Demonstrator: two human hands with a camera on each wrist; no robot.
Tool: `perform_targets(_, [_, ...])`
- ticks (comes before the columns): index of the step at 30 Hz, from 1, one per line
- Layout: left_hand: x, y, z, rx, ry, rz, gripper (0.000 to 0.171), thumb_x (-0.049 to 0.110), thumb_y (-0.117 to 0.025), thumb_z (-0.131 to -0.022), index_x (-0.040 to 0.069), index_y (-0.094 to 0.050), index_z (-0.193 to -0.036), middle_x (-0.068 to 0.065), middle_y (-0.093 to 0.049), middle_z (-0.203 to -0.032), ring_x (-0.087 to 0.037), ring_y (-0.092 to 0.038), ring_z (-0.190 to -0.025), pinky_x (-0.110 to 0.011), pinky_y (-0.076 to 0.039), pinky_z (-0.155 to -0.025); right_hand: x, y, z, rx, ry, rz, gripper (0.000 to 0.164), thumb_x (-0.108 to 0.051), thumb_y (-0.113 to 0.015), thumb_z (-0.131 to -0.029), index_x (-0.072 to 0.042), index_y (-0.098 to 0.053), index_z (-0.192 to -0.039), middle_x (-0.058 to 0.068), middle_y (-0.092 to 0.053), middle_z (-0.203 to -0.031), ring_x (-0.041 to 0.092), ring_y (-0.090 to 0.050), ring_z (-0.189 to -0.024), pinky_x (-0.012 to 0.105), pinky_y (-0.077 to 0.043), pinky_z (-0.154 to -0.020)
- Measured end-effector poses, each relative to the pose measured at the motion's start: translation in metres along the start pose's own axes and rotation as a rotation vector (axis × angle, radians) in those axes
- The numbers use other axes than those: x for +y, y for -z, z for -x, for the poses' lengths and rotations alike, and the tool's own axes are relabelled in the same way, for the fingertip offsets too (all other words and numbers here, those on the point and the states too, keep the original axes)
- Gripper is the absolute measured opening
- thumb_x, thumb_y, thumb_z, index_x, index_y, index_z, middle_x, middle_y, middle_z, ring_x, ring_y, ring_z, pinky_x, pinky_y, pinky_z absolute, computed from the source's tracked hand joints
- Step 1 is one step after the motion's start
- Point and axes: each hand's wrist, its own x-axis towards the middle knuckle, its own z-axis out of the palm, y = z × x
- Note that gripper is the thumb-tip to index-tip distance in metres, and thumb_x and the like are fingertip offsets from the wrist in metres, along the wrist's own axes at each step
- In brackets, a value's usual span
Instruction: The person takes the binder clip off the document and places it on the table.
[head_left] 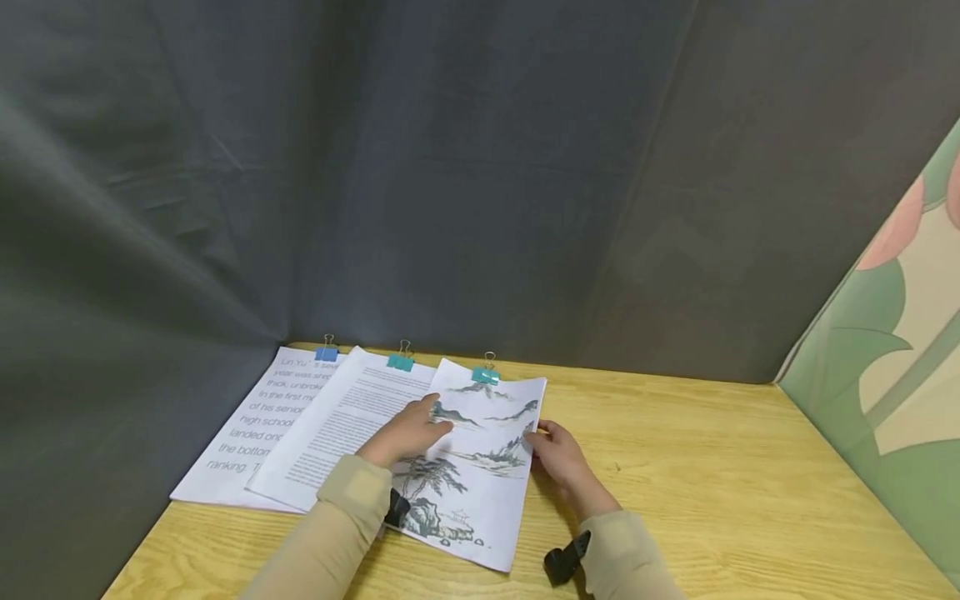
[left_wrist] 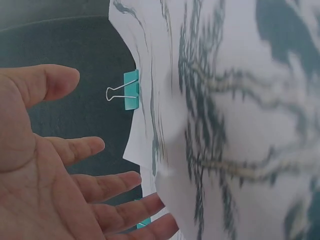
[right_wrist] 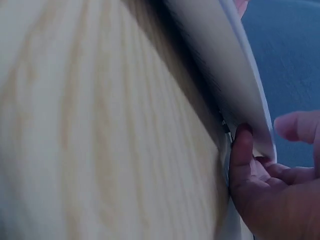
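A clipped stack of papers (head_left: 480, 500), its top sheet printed with an ink landscape, lies tilted on the table with a teal binder clip (head_left: 486, 376) at its top edge. My left hand (head_left: 408, 432) is over its left side, fingers spread and thumb apart. In the left wrist view, the lower fingertips (left_wrist: 162, 227) meet the sheet's edge. At the right edge, my right hand (head_left: 561, 458) holds the stack; in the right wrist view, curled fingers (right_wrist: 242, 155) reach behind the papers while the thumb (right_wrist: 295, 126) is at the front side.
Left of the landscape stack lies a text-printed stack (head_left: 337, 425) with a teal clip (head_left: 401, 362). It overlaps a large-print stack (head_left: 240, 433) with a blue clip (head_left: 326, 354). Dark curtain (head_left: 480, 183) hangs behind the wooden table (head_left: 712, 483); a flower-patterned panel (head_left: 900, 358) borders the right.
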Motion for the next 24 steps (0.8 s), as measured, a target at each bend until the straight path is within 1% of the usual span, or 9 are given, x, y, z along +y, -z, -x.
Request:
perform_targets(3, [0.003,0.000,0.000,0.003,-0.001,0.031,0.067,0.030,-0.052,-0.098,0.001,-0.024,-0.151,-0.026,-0.031,-0.149,-0.043,-0.030,-0.136,-0.056,-0.026,-0.108,0.000,0.005,0.000,0.037,0.038,0.071,0.040,-0.009,-0.050,-0.097,0.012,-0.048,-0.131,0.020,-0.066,-0.098,0.023,-0.065,-0.081,0.035,-0.053,-0.071])
perform_targets(8, [0.006,0.000,0.000,-0.018,0.022,0.113,0.065,0.032,-0.051,-0.098,0.004,-0.025,-0.152,-0.023,-0.030,-0.151,-0.042,-0.032,-0.135,-0.056,-0.027,-0.107,-0.001,0.013,0.001,0.058,0.041,0.119,0.039,-0.010,-0.050,-0.097,0.009,-0.051,-0.131,0.017,-0.068,-0.098,0.022,-0.065,-0.081,0.035,-0.052,-0.072])
perform_targets(12, [0.008,0.002,-0.002,-0.069,0.048,0.249,0.066,0.035,-0.051,-0.098,0.009,-0.024,-0.153,-0.019,-0.025,-0.154,-0.041,-0.026,-0.138,-0.059,-0.025,-0.107,-0.001,0.021,0.004,0.065,0.033,0.169,0.038,-0.011,-0.049,-0.098,0.008,-0.052,-0.131,0.018,-0.067,-0.104,0.023,-0.065,-0.087,0.038,-0.052,-0.078])
perform_targets(15, [0.011,0.003,-0.004,-0.096,0.094,0.359,0.070,0.040,-0.053,-0.097,0.014,-0.022,-0.154,-0.017,-0.021,-0.156,-0.043,-0.024,-0.139,-0.063,-0.024,-0.105,-0.002,0.028,0.007,0.076,0.040,0.213,0.038,-0.010,-0.048,-0.098,0.009,-0.053,-0.130,0.020,-0.065,-0.110,0.025,-0.063,-0.094,0.042,-0.049,-0.085])
perform_targets(17, [0.010,0.003,-0.006,-0.112,0.123,0.412,0.074,0.042,-0.055,-0.095,0.017,-0.018,-0.155,-0.018,-0.018,-0.157,-0.045,-0.025,-0.137,-0.067,-0.022,-0.103,-0.002,0.032,0.008,0.078,0.035,0.215,0.037,-0.010,-0.048,-0.098,0.009,-0.054,-0.129,0.021,-0.065,-0.110,0.026,-0.063,-0.095,0.043,-0.048,-0.086])
perform_targets(19, [0.007,0.003,-0.008,-0.125,0.143,0.467,0.078,0.042,-0.055,-0.095,0.019,-0.013,-0.156,-0.020,-0.015,-0.157,-0.046,-0.025,-0.137,-0.066,-0.023,-0.103,-0.001,0.034,0.009,0.076,0.037,0.211,0.036,-0.009,-0.047,-0.098,0.010,-0.054,-0.128,0.021,-0.065,-0.110,0.026,-0.062,-0.095,0.043,-0.048,-0.086])
perform_targets(21, [0.004,0.001,-0.011,-0.138,0.156,0.498,0.082,0.042,-0.056,-0.095,0.020,-0.007,-0.156,-0.021,-0.043,-0.137,-0.039,-0.050,-0.115,-0.056,-0.038,-0.095,0.001,0.036,0.010,0.074,0.034,0.201,0.036,-0.009,-0.047,-0.098,0.010,-0.055,-0.127,0.021,-0.065,-0.110,0.025,-0.062,-0.095,0.042,-0.049,-0.085])
perform_targets(22, [0.002,0.001,-0.011,-0.146,0.153,0.503,0.083,0.042,-0.057,-0.094,0.020,-0.005,-0.156,-0.019,-0.050,-0.125,-0.033,-0.056,-0.098,-0.050,-0.042,-0.088,0.002,0.037,0.010,0.074,0.030,0.193,0.035,-0.008,-0.047,-0.098,0.010,-0.055,-0.126,0.021,-0.065,-0.110,0.025,-0.062,-0.094,0.041,-0.050,-0.084])
perform_targets(24, [0.002,-0.001,-0.012,-0.160,0.140,0.496,0.084,0.042,-0.057,-0.094,0.019,-0.005,-0.156,-0.018,-0.050,-0.125,-0.025,-0.051,-0.084,-0.040,-0.043,-0.075,0.003,0.039,0.009,0.077,0.023,0.185,0.035,-0.008,-0.047,-0.098,0.010,-0.055,-0.126,0.021,-0.064,-0.111,0.024,-0.062,-0.095,0.040,-0.050,-0.082])
